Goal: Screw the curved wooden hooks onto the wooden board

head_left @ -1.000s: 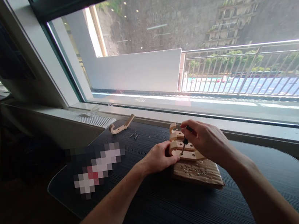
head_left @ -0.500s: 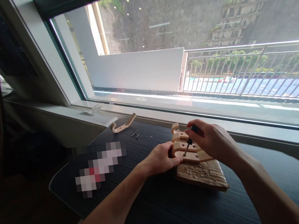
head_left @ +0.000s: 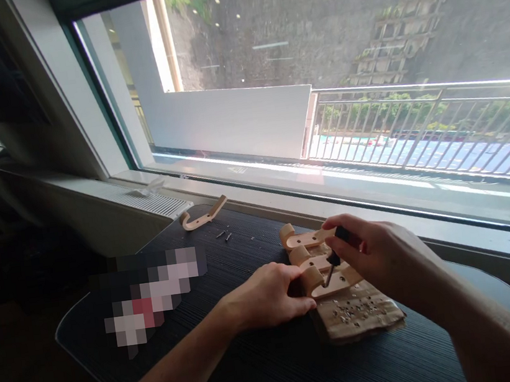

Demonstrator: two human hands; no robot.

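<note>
My right hand (head_left: 375, 250) grips the black handle of a small screwdriver (head_left: 333, 259), fingers closed around it. The screwdriver's tip points down at a screw hole in the nearest pale wooden hook (head_left: 335, 283), by its curled end. My left hand (head_left: 269, 295) pinches that hook's curled end from the left. Behind it lie more wooden hooks, one of them the far hook (head_left: 303, 240), partly hidden by my right hand. Under the hooks sits a brown, cardboard-like block (head_left: 361, 322) with many small holes or metal bits on its top.
On the dark table (head_left: 259, 366) a loose wooden hook (head_left: 203, 219) lies at the far left, with small screws (head_left: 228, 237) beside it. A blurred-out item (head_left: 156, 298) lies at the left. The window sill (head_left: 255, 194) runs along the table's back.
The hooks and block now appear lower and a little to the right, with wider gaps among the hooks. The screwdriver stays at the nearest hook, still in my right hand.
</note>
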